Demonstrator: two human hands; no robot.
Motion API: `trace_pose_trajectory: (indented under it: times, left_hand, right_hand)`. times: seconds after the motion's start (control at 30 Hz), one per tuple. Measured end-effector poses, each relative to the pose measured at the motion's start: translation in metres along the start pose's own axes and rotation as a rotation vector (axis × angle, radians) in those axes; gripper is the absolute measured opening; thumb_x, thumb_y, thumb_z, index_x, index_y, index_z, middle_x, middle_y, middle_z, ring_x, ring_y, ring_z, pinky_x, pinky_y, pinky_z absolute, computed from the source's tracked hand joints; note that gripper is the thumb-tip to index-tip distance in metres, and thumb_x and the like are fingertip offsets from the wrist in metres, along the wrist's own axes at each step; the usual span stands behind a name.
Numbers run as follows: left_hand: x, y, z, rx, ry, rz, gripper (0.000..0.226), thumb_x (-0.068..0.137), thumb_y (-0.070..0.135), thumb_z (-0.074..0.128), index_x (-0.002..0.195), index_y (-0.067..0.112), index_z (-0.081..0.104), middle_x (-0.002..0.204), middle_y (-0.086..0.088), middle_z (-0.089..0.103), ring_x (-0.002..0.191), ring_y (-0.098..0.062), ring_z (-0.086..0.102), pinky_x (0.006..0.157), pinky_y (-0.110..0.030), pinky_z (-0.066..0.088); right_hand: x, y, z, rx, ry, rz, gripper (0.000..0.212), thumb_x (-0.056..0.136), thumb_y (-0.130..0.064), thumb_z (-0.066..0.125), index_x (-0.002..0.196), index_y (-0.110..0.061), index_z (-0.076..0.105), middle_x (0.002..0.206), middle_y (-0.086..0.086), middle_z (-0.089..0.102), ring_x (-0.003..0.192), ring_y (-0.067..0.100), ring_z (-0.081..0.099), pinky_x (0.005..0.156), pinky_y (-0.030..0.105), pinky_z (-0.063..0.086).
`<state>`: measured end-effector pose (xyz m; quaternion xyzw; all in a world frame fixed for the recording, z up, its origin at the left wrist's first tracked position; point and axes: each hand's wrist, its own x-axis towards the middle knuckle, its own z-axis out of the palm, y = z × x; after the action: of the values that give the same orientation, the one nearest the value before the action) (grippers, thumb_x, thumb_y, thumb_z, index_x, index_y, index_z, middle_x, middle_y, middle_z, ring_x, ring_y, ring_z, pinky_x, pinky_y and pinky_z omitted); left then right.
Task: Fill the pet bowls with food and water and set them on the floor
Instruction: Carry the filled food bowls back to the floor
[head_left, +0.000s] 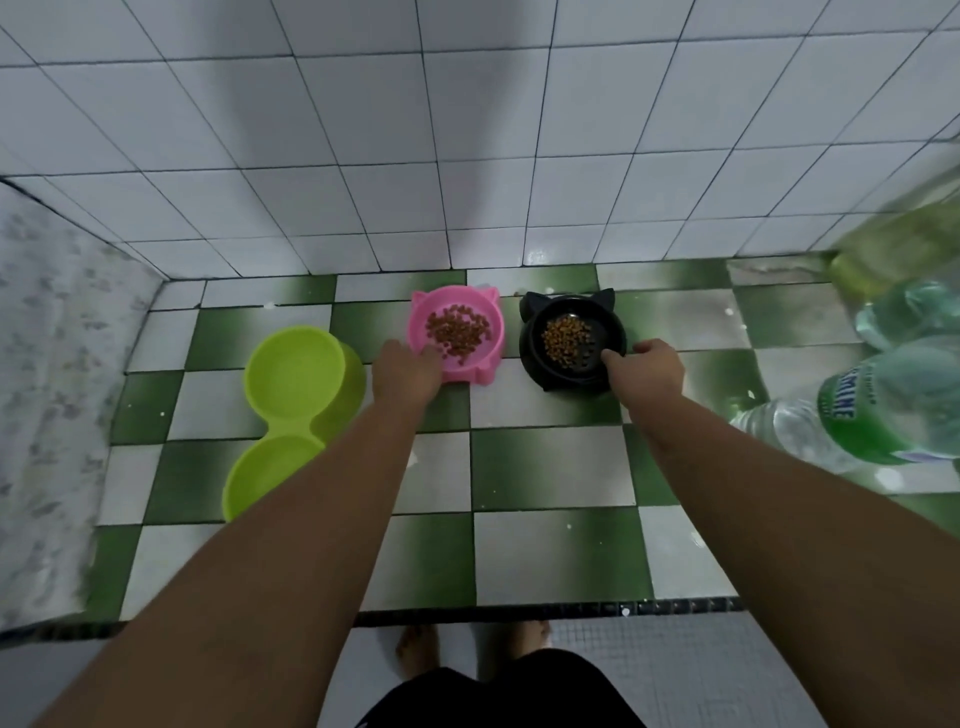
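A pink cat-eared bowl (488, 358) holding brown kibble (458, 331) stands on the green-and-white tiled counter (550, 467). My left hand (405, 375) grips its near-left rim. To its right is a black cat-eared bowl (532, 348), also with kibble (567, 336), and my right hand (647, 370) pinches its near-right rim. A lime-green double bowl (291, 410) lies at the left with both wells looking dry, its near end partly hidden by my left forearm.
Clear plastic bottles (883, 415), one with a green label, lie blurred at the right edge. A white tiled wall (363, 156) rises behind the bowls. A patterned surface (47, 389) borders the left. My bare feet show on the floor (675, 670) below the counter's edge.
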<state>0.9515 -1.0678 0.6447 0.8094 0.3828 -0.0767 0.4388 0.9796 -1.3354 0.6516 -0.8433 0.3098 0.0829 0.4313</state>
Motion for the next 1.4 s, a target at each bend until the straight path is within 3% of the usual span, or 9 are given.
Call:
trace_pose_trajectory:
  times: [0.2,0.37,0.6,0.73,0.87,1.03,1.2,1.3,1.4]
  left_hand:
    - [0.007,0.001,-0.001,-0.016,0.010,-0.030,0.024,0.097,0.015,0.063,0.116,0.002,0.067,0.096,-0.010,0.071,0.080,-0.024,0.073,0.069,-0.037,0.065]
    - [0.002,0.005,-0.004,0.011,0.012,0.001,0.026,0.098,0.016,0.063,0.119,0.001,0.067,0.097,-0.011,0.071,0.074,-0.025,0.074,0.064,-0.037,0.065]
    - [-0.005,0.003,-0.019,0.007,0.001,0.023,0.023,0.102,0.024,0.061,0.108,0.004,0.070,0.083,-0.009,0.074,0.064,-0.018,0.073,0.056,-0.029,0.060]
    - [-0.012,0.001,-0.027,-0.083,-0.036,0.016,0.024,0.102,0.022,0.062,0.116,0.004,0.069,0.087,-0.010,0.075,0.061,-0.015,0.072,0.041,-0.018,0.050]
    - [-0.019,-0.003,-0.035,-0.236,-0.092,0.000,0.028,0.099,0.016,0.064,0.124,0.002,0.067,0.094,-0.010,0.075,0.073,-0.020,0.077,0.061,-0.029,0.064]
    - [-0.036,-0.004,-0.048,-0.272,-0.104,0.030,0.031,0.099,0.019,0.066,0.126,0.004,0.065,0.100,-0.011,0.075,0.073,-0.021,0.078,0.061,-0.031,0.065]
    - [-0.048,-0.011,-0.070,-0.367,-0.116,0.067,0.032,0.099,0.014,0.066,0.127,0.000,0.063,0.104,-0.012,0.073,0.077,-0.025,0.078,0.071,-0.041,0.066]
    - [-0.055,-0.017,-0.090,-0.426,-0.131,0.096,0.028,0.099,0.013,0.065,0.123,-0.002,0.063,0.093,-0.006,0.069,0.079,-0.028,0.077,0.075,-0.046,0.065]
    - [-0.064,-0.024,-0.113,-0.474,-0.154,0.126,0.015,0.098,0.010,0.064,0.110,0.001,0.066,0.099,-0.011,0.071,0.082,-0.029,0.076,0.071,-0.043,0.066]
  right_hand:
    - [-0.001,-0.006,-0.001,-0.058,0.007,-0.017,0.030,0.083,-0.019,0.072,0.109,-0.005,0.073,0.100,0.014,0.073,0.093,0.034,0.071,0.086,0.039,0.060]
    - [-0.005,-0.003,-0.001,-0.032,-0.006,0.021,0.035,0.071,-0.028,0.076,0.102,-0.012,0.071,0.093,0.012,0.073,0.078,0.036,0.073,0.076,0.047,0.063]
    - [-0.016,-0.004,-0.006,-0.006,0.027,0.018,0.025,0.067,-0.033,0.074,0.068,-0.009,0.069,0.068,0.014,0.072,0.065,0.035,0.072,0.068,0.047,0.064]
    - [-0.026,-0.003,-0.011,-0.007,0.024,0.018,0.029,0.066,-0.037,0.067,0.071,-0.010,0.075,0.068,0.012,0.072,0.067,0.033,0.072,0.072,0.044,0.064]
    - [-0.039,-0.002,-0.018,0.034,0.051,0.022,0.022,0.069,-0.031,0.069,0.063,-0.009,0.070,0.066,0.015,0.071,0.062,0.035,0.072,0.066,0.049,0.064]
    - [-0.047,0.009,-0.020,0.122,0.078,0.018,0.026,0.059,-0.032,0.067,0.053,-0.007,0.067,0.062,0.017,0.070,0.061,0.038,0.072,0.064,0.053,0.063]
    - [-0.077,0.010,-0.025,0.209,0.100,0.008,0.035,0.059,-0.030,0.066,0.069,0.004,0.068,0.079,0.026,0.073,0.072,0.043,0.073,0.060,0.059,0.061]
    - [-0.113,0.000,-0.029,0.239,0.126,0.003,0.030,0.061,-0.028,0.068,0.066,0.001,0.069,0.074,0.020,0.074,0.070,0.041,0.074,0.062,0.057,0.062]
    - [-0.153,-0.013,-0.032,0.274,0.149,-0.007,0.020,0.072,-0.019,0.071,0.066,0.000,0.068,0.080,0.023,0.074,0.069,0.041,0.074,0.063,0.055,0.063]
